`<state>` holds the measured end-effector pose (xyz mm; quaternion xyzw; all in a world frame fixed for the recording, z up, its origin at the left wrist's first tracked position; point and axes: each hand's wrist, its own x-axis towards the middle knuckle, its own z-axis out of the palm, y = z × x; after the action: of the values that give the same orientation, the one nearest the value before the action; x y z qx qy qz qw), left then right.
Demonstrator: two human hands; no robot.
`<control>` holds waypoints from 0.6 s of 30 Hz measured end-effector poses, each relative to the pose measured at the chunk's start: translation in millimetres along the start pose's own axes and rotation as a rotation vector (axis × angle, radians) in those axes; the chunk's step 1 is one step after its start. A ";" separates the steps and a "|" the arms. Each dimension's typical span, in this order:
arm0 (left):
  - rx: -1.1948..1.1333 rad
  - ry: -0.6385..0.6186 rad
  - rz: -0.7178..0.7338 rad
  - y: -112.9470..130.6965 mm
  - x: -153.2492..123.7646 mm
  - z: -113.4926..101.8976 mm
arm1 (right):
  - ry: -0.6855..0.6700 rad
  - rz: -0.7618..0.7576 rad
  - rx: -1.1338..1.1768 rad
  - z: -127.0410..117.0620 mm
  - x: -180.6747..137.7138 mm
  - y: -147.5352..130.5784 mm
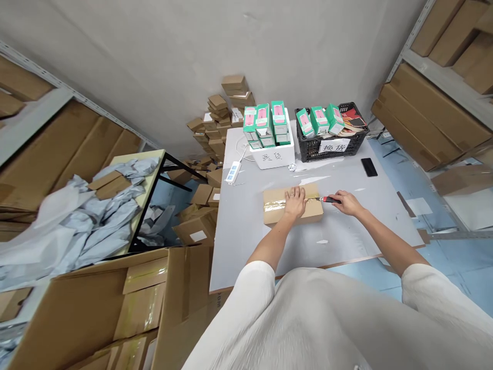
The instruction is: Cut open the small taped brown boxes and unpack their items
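A small taped cardboard box (275, 206) lies flat in the middle of the grey table (246, 231). My left hand (295, 201) rests palm down on top of it, fingers spread and flat. My right hand (347, 202) is closed around a red and black utility knife (328, 199). The knife's tip touches the right end of the box at the tape seam.
A white bin (274, 154) and a black crate (331, 145) at the table's back hold green and pink product boxes. A phone (368, 167) and a power strip (233, 171) lie on the table. Large cartons, grey mailer bags and shelving surround it.
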<state>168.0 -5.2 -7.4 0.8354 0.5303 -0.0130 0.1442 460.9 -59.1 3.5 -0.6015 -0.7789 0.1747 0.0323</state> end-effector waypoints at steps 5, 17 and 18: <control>0.045 0.022 0.007 -2.0 1.0 9.5 | 0.025 -0.057 0.016 3.7 4.3 8.7; 0.067 0.038 0.016 -4.5 3.5 17.4 | 0.084 -0.093 0.001 14.2 9.0 18.6; 0.068 0.036 0.017 -4.6 3.3 17.6 | 0.079 -0.094 0.007 15.4 10.1 17.1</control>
<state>167.6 -5.0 -25.9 0.8443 0.5251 -0.0146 0.1063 470.0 -49.5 -17.8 -0.5704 -0.8039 0.1518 0.0736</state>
